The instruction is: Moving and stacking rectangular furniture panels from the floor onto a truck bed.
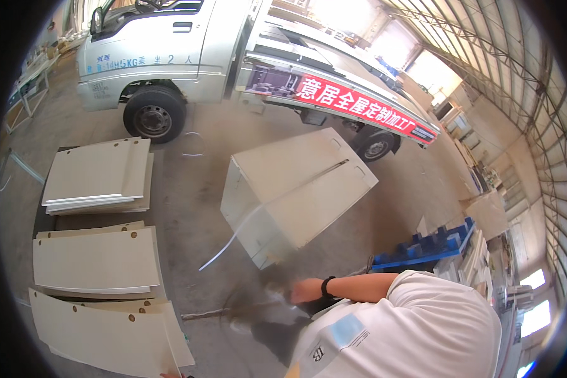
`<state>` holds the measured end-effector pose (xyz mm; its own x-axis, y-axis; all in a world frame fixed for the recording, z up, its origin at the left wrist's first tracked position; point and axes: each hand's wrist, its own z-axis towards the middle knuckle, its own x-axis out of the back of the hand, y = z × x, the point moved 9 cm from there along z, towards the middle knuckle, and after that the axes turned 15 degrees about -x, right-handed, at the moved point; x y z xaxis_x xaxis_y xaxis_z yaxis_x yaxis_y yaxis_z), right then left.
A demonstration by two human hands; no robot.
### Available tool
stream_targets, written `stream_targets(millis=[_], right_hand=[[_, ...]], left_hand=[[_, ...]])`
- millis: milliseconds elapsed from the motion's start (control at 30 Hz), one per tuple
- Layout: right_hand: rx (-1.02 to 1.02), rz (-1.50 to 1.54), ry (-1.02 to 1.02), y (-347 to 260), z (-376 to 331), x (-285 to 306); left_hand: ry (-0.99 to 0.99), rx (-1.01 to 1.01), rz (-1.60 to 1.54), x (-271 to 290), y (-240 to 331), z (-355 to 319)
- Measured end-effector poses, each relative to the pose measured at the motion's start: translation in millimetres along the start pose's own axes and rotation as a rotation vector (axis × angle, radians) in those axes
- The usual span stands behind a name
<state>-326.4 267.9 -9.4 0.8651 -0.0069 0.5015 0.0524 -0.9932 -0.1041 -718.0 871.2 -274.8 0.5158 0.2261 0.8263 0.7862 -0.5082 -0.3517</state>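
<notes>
Only a sliver of fingers, probably my left hand (pixel 170 375), shows at the bottom edge, against the nearest cream panel (pixel 107 327). What it holds is cut off. My right hand is out of sight. A person in a white T-shirt (pixel 416 327) bends in at the lower right. Their hand (pixel 303 291), with a black wristband, reaches toward the floor by a blurred dark object (pixel 258 309). Just beyond lies a cream cabinet box (pixel 296 189) on its side, with a thin white strip (pixel 230 242) trailing from it.
Two more stacks of cream panels (pixel 97 176) (pixel 97 261) lie on the concrete at left. A small white truck (pixel 170 50) with a red banner (pixel 359 104) along its bed stands behind. A blue pallet (pixel 422 249) and board stacks (pixel 485 214) sit at right.
</notes>
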Motion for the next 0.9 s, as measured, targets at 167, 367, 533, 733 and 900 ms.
stream_targets(millis=[167, 367, 533, 733, 900], right_hand=[[0.112, -0.21, -0.058, -1.6, 3.8, -40.4], [0.32, -0.335, -0.005, -38.7, 8.5, -36.5], [0.4, -0.144, 0.007, -84.1, 18.6, -30.2], [0.691, 0.006, -0.013, -189.8, 15.2, -26.4], [0.425, -0.076, -0.091, -243.1, 17.1, -35.7]], left_hand=[[0.026, 0.086, -0.251, 1.4, 0.0, 11.3], [0.204, 0.313, -1.17, -3.7, 5.7, -22.1], [0.234, 0.547, -1.791, 0.7, 26.6, -74.0], [0.19, 0.533, -1.929, -21.9, 87.3, -156.2], [0.38, -0.041, -1.775, 19.6, 144.5, -235.9]])
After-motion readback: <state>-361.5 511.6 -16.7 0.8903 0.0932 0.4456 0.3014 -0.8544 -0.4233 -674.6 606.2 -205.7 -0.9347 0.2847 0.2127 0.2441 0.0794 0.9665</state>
